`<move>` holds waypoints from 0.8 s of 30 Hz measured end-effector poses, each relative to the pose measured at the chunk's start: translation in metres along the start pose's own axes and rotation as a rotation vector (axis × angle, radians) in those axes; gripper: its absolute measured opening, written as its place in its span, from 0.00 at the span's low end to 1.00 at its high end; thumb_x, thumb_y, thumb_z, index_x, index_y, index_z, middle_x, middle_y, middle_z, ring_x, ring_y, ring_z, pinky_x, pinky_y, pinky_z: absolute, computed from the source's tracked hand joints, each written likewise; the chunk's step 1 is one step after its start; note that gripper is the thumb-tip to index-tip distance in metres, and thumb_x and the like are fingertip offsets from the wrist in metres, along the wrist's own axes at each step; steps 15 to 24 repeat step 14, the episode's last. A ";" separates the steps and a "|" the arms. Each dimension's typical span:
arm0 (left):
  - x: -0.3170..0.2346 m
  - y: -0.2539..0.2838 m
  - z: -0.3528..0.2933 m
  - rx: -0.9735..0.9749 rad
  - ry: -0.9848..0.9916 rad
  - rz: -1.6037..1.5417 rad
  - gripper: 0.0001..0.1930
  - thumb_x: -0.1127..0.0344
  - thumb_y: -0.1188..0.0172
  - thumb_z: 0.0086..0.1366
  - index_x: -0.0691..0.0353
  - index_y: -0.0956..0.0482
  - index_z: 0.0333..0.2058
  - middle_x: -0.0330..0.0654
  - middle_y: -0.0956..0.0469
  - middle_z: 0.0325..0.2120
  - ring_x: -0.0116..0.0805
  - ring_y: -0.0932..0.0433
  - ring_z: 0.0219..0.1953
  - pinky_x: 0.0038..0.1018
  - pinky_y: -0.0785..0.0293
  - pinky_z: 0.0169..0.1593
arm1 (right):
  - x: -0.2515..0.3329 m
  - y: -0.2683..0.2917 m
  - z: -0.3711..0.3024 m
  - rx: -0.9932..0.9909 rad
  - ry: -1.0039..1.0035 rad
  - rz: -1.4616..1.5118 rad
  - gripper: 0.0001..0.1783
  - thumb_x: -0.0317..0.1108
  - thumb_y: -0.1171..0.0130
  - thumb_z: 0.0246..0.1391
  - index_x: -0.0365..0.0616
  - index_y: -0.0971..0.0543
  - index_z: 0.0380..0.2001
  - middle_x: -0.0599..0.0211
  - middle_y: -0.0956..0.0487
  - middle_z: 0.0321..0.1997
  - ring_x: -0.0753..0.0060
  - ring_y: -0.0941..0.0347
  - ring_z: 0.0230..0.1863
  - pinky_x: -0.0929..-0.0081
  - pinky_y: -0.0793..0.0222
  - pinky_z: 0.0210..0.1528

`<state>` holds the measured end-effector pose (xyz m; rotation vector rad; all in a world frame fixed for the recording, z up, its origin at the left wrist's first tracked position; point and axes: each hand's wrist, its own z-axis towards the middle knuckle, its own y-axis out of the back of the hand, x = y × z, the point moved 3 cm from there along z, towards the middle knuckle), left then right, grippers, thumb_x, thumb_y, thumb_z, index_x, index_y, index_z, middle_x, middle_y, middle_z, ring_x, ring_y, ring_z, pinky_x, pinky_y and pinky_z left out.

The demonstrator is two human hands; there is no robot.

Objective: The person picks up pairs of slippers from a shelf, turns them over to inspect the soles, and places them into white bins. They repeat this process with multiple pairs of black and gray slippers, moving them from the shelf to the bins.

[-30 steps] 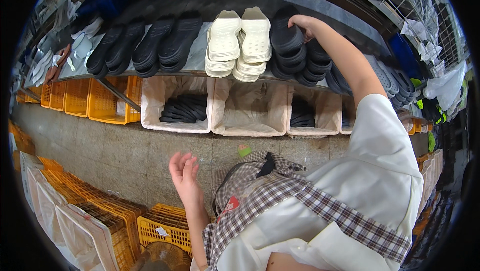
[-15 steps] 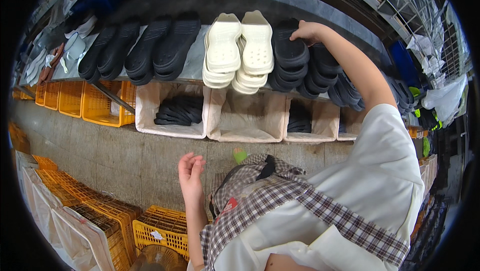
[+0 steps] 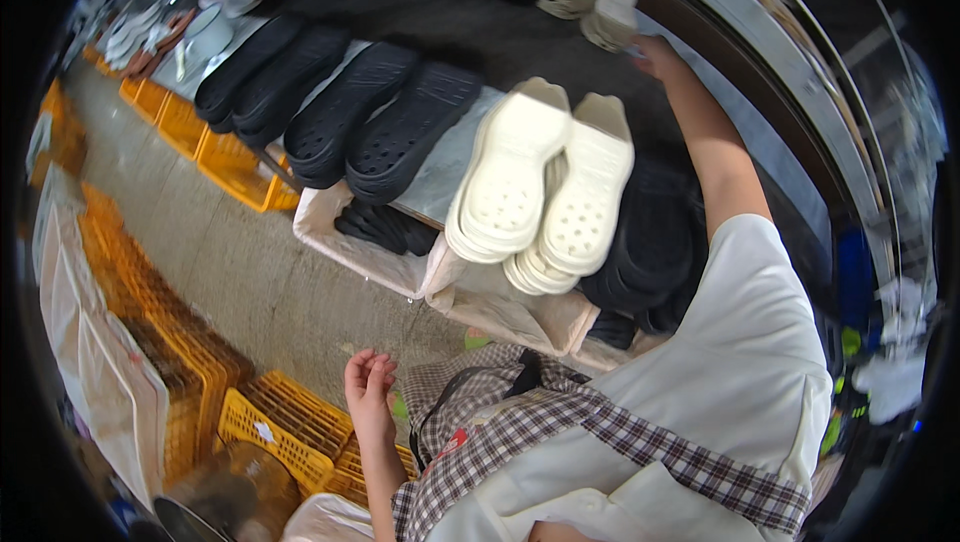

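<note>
My right hand point(image 3: 655, 57) reaches to the far side of the bench, at the near end of a small stack of cream clogs point(image 3: 612, 7). Its fingers are blurred and partly hidden, so I cannot tell whether they grip a clog. Down in front of my apron, my left hand point(image 3: 370, 382) holds nothing, its fingers loosely bent and apart. Two larger stacks of cream clogs point(image 3: 515, 172) lie at the bench's near edge. Black clogs point(image 3: 415, 127) lie in pairs to their left, and a dark stack of clogs point(image 3: 645, 242) lies to their right, beneath my arm.
Lined bins point(image 3: 505, 317) stand below the bench edge, one with black pieces point(image 3: 385, 227) inside. Yellow crates point(image 3: 285, 422) stand on the floor at lower left. A pale mug point(image 3: 208, 34) sits at the bench's far left. Metal rails curve along the right.
My right hand has left the black clogs and moved farther back, to the rear cream clogs. The view has turned and shifted. My left hand stays low and empty.
</note>
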<state>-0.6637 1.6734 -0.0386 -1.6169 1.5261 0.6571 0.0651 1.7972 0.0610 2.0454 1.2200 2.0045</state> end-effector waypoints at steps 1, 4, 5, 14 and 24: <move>0.003 0.001 -0.003 -0.049 0.021 -0.024 0.12 0.67 0.45 0.65 0.60 0.31 0.46 0.37 0.24 0.37 0.25 0.25 0.37 0.21 0.31 0.41 | -0.012 -0.006 0.025 -0.014 -0.043 0.082 0.31 0.47 0.40 0.48 0.46 0.31 0.54 0.60 0.29 0.53 0.57 0.30 0.47 0.58 0.29 0.41; 0.012 0.004 -0.013 -0.197 0.108 -0.020 0.12 0.66 0.45 0.65 0.59 0.30 0.46 0.36 0.24 0.37 0.24 0.25 0.37 0.20 0.31 0.39 | -0.046 -0.014 0.086 0.022 -0.083 0.266 0.34 0.46 0.40 0.52 0.46 0.37 0.59 0.57 0.39 0.61 0.52 0.36 0.53 0.59 0.29 0.48; 0.014 0.002 -0.016 -0.187 0.084 0.009 0.12 0.66 0.46 0.65 0.59 0.30 0.46 0.36 0.24 0.37 0.24 0.25 0.37 0.20 0.32 0.39 | -0.051 -0.020 0.106 0.067 -0.095 0.311 0.32 0.45 0.40 0.52 0.49 0.36 0.58 0.59 0.38 0.61 0.53 0.36 0.53 0.54 0.29 0.47; 0.026 -0.015 -0.026 -0.153 0.126 0.057 0.14 0.66 0.45 0.64 0.60 0.31 0.47 0.35 0.24 0.36 0.26 0.26 0.39 0.21 0.33 0.41 | -0.089 -0.041 0.191 -0.103 -0.282 0.461 0.29 0.37 0.38 0.52 0.49 0.36 0.56 0.60 0.33 0.54 0.56 0.31 0.47 0.58 0.26 0.42; 0.026 -0.015 -0.026 -0.153 0.126 0.057 0.14 0.66 0.45 0.64 0.60 0.31 0.47 0.35 0.24 0.36 0.26 0.26 0.39 0.21 0.33 0.41 | -0.089 -0.041 0.191 -0.103 -0.282 0.461 0.29 0.37 0.38 0.52 0.49 0.36 0.56 0.60 0.33 0.54 0.56 0.31 0.47 0.58 0.26 0.42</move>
